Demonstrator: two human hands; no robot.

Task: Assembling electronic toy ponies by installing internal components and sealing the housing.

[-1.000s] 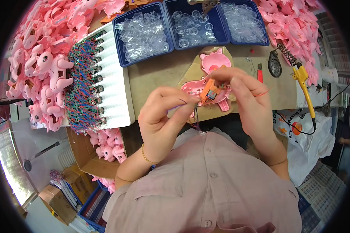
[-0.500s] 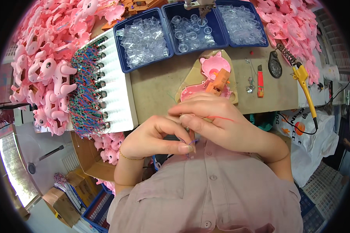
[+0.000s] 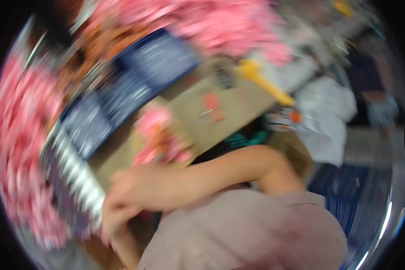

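Motion smears this moment heavily. My right hand [image 3: 139,186] reaches across my body to the lower left, and it overlaps my left hand [image 3: 114,220]. The fingers of both are too blurred to read, and anything between them is hidden. Just beyond the hands, a tan jig [image 3: 182,135] bears a pink toy shell [image 3: 154,118] with an orange part [image 3: 161,138] on it. Left of the hands lies a white ridged holder [image 3: 78,168], with a blurred bundle of wires along its outer side.
Blue bins [image 3: 155,81] of clear plastic parts stand beyond the jig. Pink toy parts [image 3: 225,27] are heaped at the back and left. A red cutter [image 3: 210,101], a black oval object [image 3: 222,74] and a yellow soldering iron [image 3: 265,83] lie toward the right, near a white bag [image 3: 324,112].
The whole view has swung and tilted, so the bench appears turned and blurred. Both hands now show at lower left instead of the middle; the thin wires seen at the fingers can't be made out.
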